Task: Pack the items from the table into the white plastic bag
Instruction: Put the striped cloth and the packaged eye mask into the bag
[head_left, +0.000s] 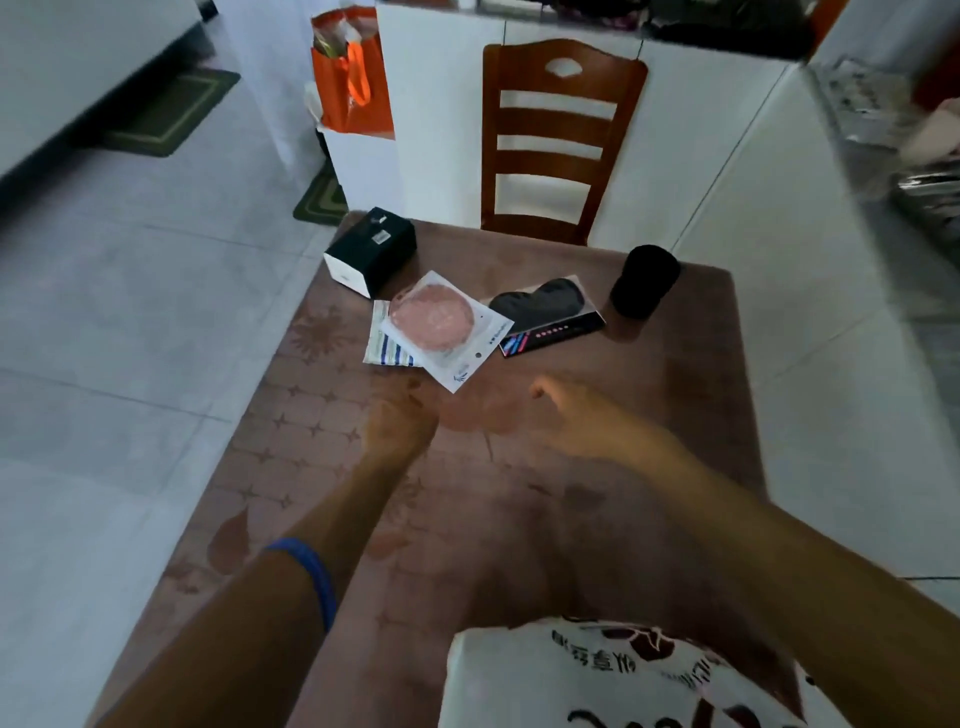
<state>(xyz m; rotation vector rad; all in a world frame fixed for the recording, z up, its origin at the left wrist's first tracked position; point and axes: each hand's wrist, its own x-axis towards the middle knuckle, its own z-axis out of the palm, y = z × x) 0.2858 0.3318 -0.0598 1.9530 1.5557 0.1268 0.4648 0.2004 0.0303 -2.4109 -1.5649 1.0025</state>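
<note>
Both arms reach forward; the left hand (397, 423) and right hand (563, 410) are blurred, fingers loosely curled, holding nothing.

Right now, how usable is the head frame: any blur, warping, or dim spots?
Head view: both hands smeared by motion blur, left hand and right hand, so neither grip is readable; wide-angle bending at the edges; dim, flat light; pink round packet and black box reasonably sharp.

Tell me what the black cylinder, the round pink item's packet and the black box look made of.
Black cylinder: matte and slightly fuzzy, with no shine; possibly fabric or foam, but blur leaves it open.
Pink item's packet: thin clear plastic over a white card backing; the disc shows through.
Black box: apparently smooth cardboard, with sharp folded edges and a white end.
</note>
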